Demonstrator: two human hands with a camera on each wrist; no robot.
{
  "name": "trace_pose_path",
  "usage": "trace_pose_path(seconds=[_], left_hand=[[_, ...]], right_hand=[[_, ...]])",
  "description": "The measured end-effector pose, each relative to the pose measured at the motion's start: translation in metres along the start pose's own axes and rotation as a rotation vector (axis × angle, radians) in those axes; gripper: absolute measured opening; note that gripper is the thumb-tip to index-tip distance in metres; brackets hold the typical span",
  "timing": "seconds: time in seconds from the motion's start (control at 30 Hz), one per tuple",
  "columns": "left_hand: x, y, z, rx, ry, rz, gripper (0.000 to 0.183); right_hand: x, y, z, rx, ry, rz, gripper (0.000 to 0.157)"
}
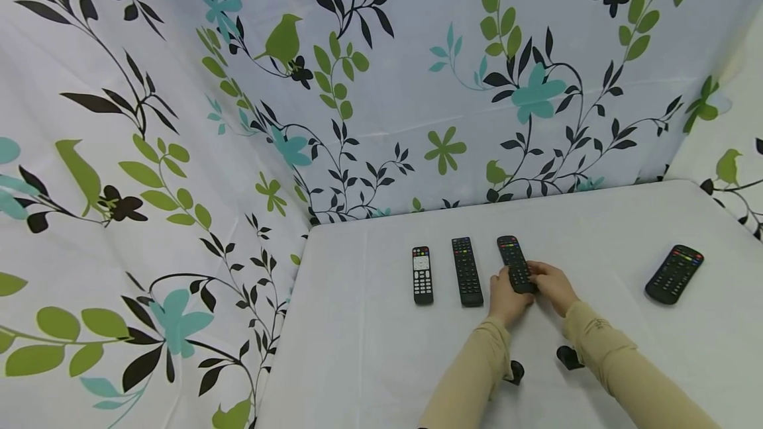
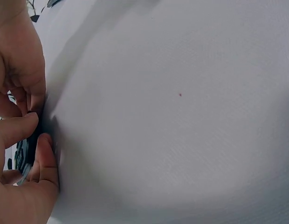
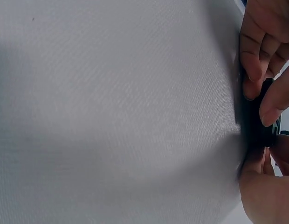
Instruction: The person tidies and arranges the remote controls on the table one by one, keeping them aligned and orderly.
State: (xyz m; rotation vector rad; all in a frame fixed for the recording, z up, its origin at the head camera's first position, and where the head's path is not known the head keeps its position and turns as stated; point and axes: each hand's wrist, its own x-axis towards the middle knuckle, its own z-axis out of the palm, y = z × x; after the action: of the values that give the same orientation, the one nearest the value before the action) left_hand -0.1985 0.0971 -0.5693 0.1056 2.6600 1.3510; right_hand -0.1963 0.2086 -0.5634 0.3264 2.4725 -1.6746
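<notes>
Both hands are at a black remote control (image 1: 514, 258) that lies with its top end toward the wall. My left hand (image 1: 507, 298) pinches its lower left part, and my right hand (image 1: 554, 286) grips its lower right edge. In the left wrist view, thumbs and fingers close round the edges of the remote (image 2: 24, 151). The right wrist view has the remote's dark side (image 3: 257, 119) between the fingers, close to the cloth. To the left, a longer black remote (image 1: 467, 272) and a smaller remote with a white upper part (image 1: 422, 275) lie roughly parallel.
Another black remote (image 1: 674, 274) lies slanted at the right of the white-covered table (image 1: 357, 336). Dark wrist-worn pieces (image 1: 569, 357) show under the sleeves. A curtain (image 1: 393, 85) with leaf and bird prints hangs behind and at the sides.
</notes>
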Motion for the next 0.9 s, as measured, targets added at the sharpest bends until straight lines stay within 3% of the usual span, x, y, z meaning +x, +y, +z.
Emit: trace_pose_path(seconds=[0.5, 0.9], left_hand=[[0.0003, -0.009, -0.0077, -0.178, -0.004, -0.057, 0.072], [-0.001, -0.01, -0.0074, -0.205, 0.017, -0.068, 0.068]], right_hand=[[-0.0003, 0.0043, -0.0011, 0.055, -0.006, 0.001, 0.049], [0.0019, 0.0056, 0.004, 0.045, 0.043, -0.001, 0.046]])
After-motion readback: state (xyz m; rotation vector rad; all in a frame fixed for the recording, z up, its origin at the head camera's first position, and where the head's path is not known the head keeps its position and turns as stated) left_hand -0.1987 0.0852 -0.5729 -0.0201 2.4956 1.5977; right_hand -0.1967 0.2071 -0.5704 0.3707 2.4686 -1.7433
